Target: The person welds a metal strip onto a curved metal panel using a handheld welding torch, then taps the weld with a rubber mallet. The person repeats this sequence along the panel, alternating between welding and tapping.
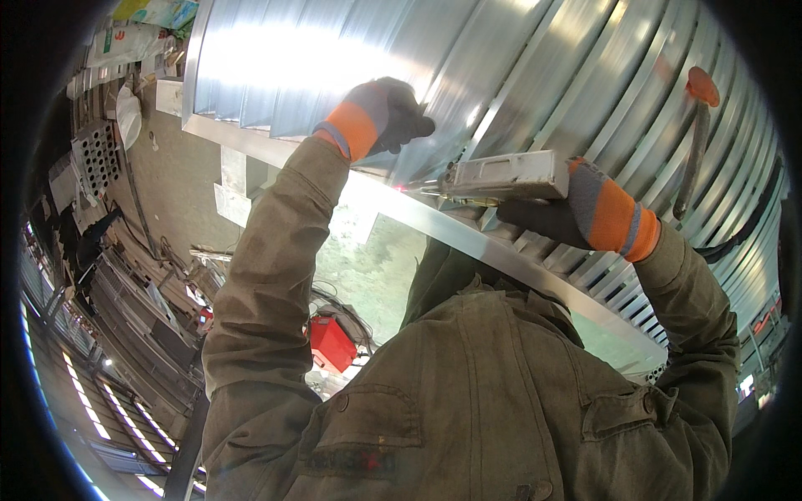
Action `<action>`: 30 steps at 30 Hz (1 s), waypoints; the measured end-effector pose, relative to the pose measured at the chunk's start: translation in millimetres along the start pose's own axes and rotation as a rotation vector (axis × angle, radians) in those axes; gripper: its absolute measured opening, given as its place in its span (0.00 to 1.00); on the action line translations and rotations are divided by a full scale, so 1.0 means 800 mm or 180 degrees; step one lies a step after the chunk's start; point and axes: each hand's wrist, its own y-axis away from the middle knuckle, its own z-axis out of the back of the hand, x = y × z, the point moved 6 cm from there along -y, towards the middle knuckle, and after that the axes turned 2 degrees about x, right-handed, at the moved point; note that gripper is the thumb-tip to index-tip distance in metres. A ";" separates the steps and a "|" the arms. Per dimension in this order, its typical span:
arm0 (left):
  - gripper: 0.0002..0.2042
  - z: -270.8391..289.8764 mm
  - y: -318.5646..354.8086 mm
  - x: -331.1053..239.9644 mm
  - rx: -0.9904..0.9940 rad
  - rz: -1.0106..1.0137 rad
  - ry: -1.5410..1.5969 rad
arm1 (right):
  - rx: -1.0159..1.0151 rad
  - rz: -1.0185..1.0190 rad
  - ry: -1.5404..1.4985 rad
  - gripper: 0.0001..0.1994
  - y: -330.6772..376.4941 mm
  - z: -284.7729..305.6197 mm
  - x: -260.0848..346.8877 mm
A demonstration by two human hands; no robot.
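Silvery metal slats (pixel 535 50) lie side by side, joined to a pale metal edge bar (pixel 468 236) running diagonally before me. My right hand (pixel 595 209), in a grey and orange glove, is closed around a white and grey handheld welding gun (pixel 505 175). Its narrow tip points left, close to the bar, where a small red light spot shows. My left hand (pixel 380 119), gloved alike, is over the slats left of the tip. Its dark fingers are curled together; whatever they may hold is hidden.
A hammer (pixel 692 154) with a rusty orange head lies on the slats at the right. Beneath the frame, a red box (pixel 332 344) stands near cables on the floor. Farther left are a perforated metal piece (pixel 96 159) and piled metal lengths (pixel 138 326).
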 end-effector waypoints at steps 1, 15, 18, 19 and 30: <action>0.22 0.000 0.001 -0.001 0.0013 -0.0031 -0.0025 | -0.0061 0.0180 0.0043 0.29 0.000 0.001 0.005; 0.17 -0.002 -0.004 0.006 0.0117 -0.0171 0.0258 | 0.0401 -0.0030 -0.0274 0.21 0.003 -0.007 0.003; 0.10 -0.005 0.011 -0.028 -0.0898 -0.2173 -0.2099 | 0.0737 -0.0244 -0.2320 0.27 0.010 -0.015 -0.017; 0.10 0.003 0.005 -0.023 -0.0989 -0.1903 -0.1371 | 0.0743 -0.0485 -0.2542 0.28 0.013 -0.018 -0.031; 0.21 0.001 0.002 -0.005 0.0021 -0.0294 0.0003 | 0.0151 0.0074 -0.0045 0.19 0.007 -0.016 -0.033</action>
